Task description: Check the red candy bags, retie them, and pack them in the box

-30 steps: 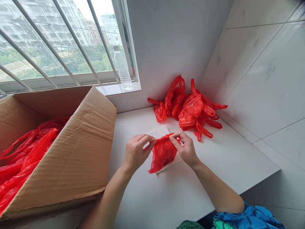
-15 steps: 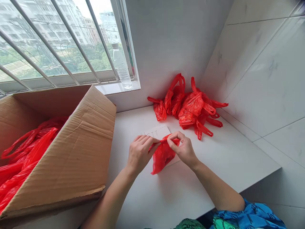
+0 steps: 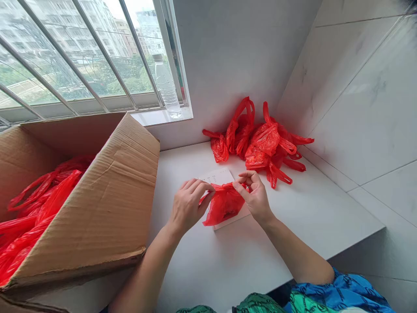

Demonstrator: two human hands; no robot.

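Between my two hands hangs a small red plastic bag [image 3: 224, 205], its top edge stretched sideways. My left hand [image 3: 189, 202] pinches the bag's top left corner between thumb and fingers. On the other side, my right hand [image 3: 254, 194] pinches the top right corner. Something darker shows faintly through the lower part of the bag, too unclear to name. Beneath the bag lies a white sheet or pad with small writing [image 3: 220, 177], partly covered by the bag and hands.
A cardboard box [image 3: 97, 208] holding red plastic bags [image 3: 45, 208] stands on the left. Several filled red bags [image 3: 260, 143] are heaped against the back wall on the white table [image 3: 312, 213]. A clear bottle [image 3: 167, 89] stands on the sill by the barred window.
My hands have moved apart and slightly up, pulling the bag's top wider and flatter. The bag has risen a little, uncovering more of the white pad's lower edge.
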